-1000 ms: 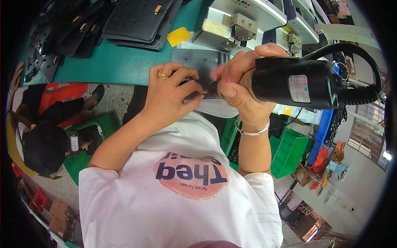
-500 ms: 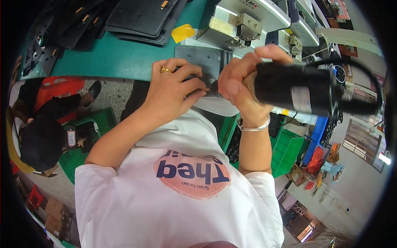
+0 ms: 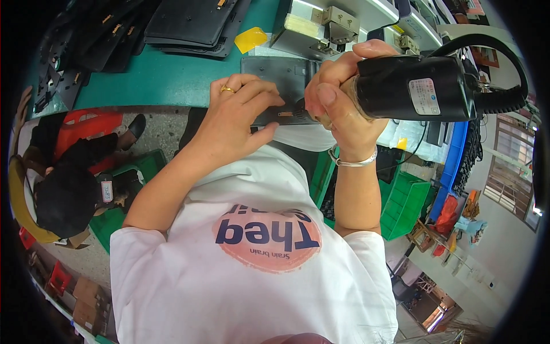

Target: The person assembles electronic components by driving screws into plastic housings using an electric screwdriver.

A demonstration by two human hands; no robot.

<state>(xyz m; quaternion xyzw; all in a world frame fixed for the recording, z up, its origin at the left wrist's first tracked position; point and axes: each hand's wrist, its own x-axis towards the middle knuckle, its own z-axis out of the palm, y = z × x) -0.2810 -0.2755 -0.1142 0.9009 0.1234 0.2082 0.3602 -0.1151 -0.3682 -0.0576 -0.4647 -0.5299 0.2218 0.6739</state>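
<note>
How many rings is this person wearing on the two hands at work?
1 visible: a gold ring on a finger of the left hand. None shows on the right hand, but its grip around the black corded power tool may hide one.

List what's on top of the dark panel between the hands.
A small copper-coloured piece shows near the near edge of the dark panel. The left hand covers its left part, the right hand some of its right; anything beneath them can't be seen.
</note>
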